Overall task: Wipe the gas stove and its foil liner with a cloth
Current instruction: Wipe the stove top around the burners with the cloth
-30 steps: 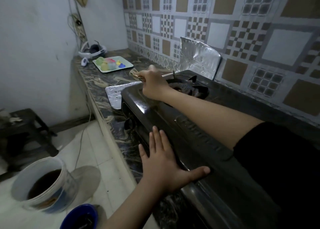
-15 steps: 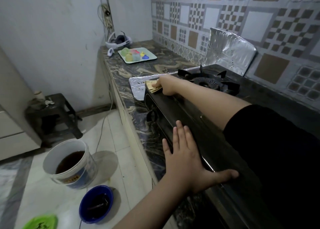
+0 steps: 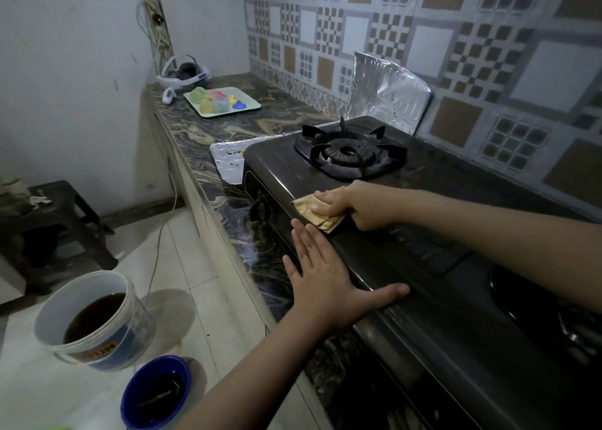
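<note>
step: wiping the stove (image 3: 407, 234) top, along its front edge
right hand (image 3: 351, 206): clutching the cloth (image 3: 314, 213), pressed flat under it
left hand (image 3: 322, 276): released, flat, bracing the stove front
next: foil (image 3: 228, 159) beyond the right hand probably awaits wiping

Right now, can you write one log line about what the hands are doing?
step: wiping stove front edge | right hand: pressing cloth | left hand: flat, bracing stove | foil: not touched
</note>
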`<act>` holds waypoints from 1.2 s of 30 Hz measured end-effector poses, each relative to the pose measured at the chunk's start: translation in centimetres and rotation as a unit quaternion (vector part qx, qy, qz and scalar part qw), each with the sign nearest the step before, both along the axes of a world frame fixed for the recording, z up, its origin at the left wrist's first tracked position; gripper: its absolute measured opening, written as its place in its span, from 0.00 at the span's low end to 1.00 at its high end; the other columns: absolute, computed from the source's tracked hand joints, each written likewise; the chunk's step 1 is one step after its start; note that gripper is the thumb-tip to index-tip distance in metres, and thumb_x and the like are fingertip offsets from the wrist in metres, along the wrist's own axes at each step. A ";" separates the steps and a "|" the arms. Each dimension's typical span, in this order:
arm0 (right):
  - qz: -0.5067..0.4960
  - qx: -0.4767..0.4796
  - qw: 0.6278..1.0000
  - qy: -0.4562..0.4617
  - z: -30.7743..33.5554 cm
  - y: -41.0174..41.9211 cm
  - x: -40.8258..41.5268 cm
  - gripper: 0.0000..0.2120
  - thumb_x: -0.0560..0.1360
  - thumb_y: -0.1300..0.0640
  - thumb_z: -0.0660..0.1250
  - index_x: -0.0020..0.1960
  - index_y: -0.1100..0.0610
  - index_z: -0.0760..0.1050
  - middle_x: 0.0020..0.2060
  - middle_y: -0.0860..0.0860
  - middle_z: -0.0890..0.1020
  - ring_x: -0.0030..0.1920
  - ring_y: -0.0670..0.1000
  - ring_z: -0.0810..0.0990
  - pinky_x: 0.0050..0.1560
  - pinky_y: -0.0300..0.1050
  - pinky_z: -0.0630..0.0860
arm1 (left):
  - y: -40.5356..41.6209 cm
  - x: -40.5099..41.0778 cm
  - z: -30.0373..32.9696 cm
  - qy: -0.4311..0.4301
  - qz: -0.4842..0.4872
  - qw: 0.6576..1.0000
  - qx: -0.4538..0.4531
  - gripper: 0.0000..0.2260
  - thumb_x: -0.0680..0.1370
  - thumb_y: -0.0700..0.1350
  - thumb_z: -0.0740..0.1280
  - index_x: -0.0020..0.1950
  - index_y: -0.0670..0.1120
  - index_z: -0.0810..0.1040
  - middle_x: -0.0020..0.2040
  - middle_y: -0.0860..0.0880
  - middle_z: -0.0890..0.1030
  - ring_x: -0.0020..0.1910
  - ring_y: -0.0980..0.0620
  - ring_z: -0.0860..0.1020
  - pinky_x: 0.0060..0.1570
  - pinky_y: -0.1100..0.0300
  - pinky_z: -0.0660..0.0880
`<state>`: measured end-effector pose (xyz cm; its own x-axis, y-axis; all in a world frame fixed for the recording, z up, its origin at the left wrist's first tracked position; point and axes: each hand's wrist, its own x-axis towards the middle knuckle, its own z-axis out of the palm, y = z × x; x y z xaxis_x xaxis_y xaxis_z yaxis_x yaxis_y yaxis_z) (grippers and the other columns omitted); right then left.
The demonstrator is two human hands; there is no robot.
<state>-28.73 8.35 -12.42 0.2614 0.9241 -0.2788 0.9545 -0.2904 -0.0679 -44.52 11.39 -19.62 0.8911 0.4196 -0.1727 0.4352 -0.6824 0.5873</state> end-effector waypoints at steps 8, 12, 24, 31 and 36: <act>0.016 -0.032 0.999 0.015 0.7 -7.6 -2.7 0.37 0.70 0.72 0.58 0.74 0.44 0.62 0.76 0.43 0.53 0.75 0.41 0.54 0.72 0.31 0.47 | 0.2 0.1 -0.2 -0.015 -0.005 1.000 0.006 0.69 0.57 0.79 0.62 0.69 0.38 0.22 0.68 0.43 0.18 0.69 0.46 0.22 0.68 0.42 0.29; 0.020 -0.046 0.998 0.038 1.2 -10.3 -2.9 0.37 0.68 0.72 0.58 0.70 0.43 0.68 0.74 0.40 0.58 0.72 0.34 0.55 0.71 0.27 0.50 | 0.5 0.3 -0.2 -0.033 -0.008 0.999 0.027 0.70 0.55 0.79 0.64 0.67 0.41 0.19 0.69 0.45 0.19 0.70 0.48 0.22 0.68 0.41 0.29; -0.072 -0.018 0.995 0.062 7.8 -6.3 0.8 0.30 0.65 0.74 0.57 0.53 0.46 0.83 0.45 0.50 0.85 0.39 0.58 0.80 0.41 0.51 0.77 | 5.4 3.3 2.1 0.018 -0.078 0.985 0.156 0.63 0.59 0.81 0.52 0.77 0.40 0.33 0.75 0.42 0.28 0.75 0.46 0.30 0.69 0.39 0.32; -0.185 0.189 0.962 0.065 7.4 3.9 2.4 0.24 0.69 0.71 0.56 0.53 0.52 0.83 0.37 0.49 0.80 0.31 0.48 0.72 0.28 0.37 0.68 | 11.0 8.2 2.6 0.036 0.005 0.984 0.174 0.53 0.70 0.76 0.53 0.78 0.37 0.40 0.77 0.38 0.36 0.77 0.42 0.37 0.71 0.38 0.38; -0.202 0.267 0.941 0.049 4.8 12.0 4.9 0.16 0.71 0.67 0.64 0.56 0.59 0.81 0.55 0.54 0.81 0.50 0.53 0.79 0.52 0.48 0.80 | 11.7 10.2 1.0 -0.023 0.067 0.983 0.169 0.44 0.77 0.67 0.54 0.78 0.39 0.43 0.79 0.41 0.39 0.77 0.43 0.38 0.73 0.40 0.41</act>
